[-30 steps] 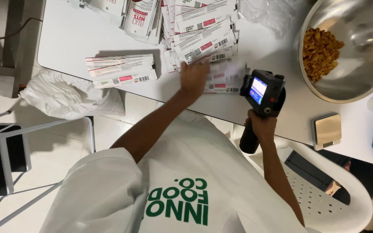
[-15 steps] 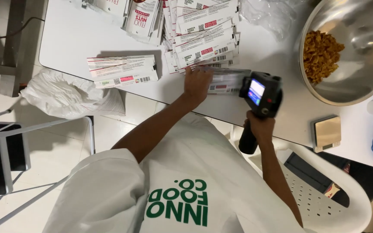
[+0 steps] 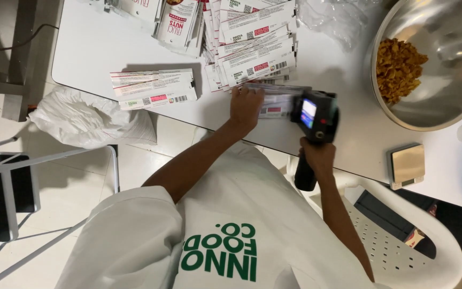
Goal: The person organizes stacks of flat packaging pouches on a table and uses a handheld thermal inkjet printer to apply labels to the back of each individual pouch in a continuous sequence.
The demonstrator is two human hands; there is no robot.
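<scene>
Looks like the step here is running the handheld printer (image 3: 316,116) across a flat pouch (image 3: 274,101), so the trick in my view is keeping that pouch dead flat and still. The left hand (image 3: 246,106) is doing that job: palm down on the pouch's left end, fingers spread and pressing it to the white worktop (image 3: 97,48). I'd keep them clear of the strip the device passes over. The right hand (image 3: 319,158) is wrapped tight around the black grip, fingers closed on it, head sitting on the pouch's right end. A level, steady pass would be my advice, no tilting.

The pouch itself is a slim white sleeve with a red label patch, a bit blurred here. It lies at the near edge of the worktop, just below a fanned stack of matching pouches (image 3: 252,48). A steel bowl of golden snacks (image 3: 429,64) sits to the right.
</scene>
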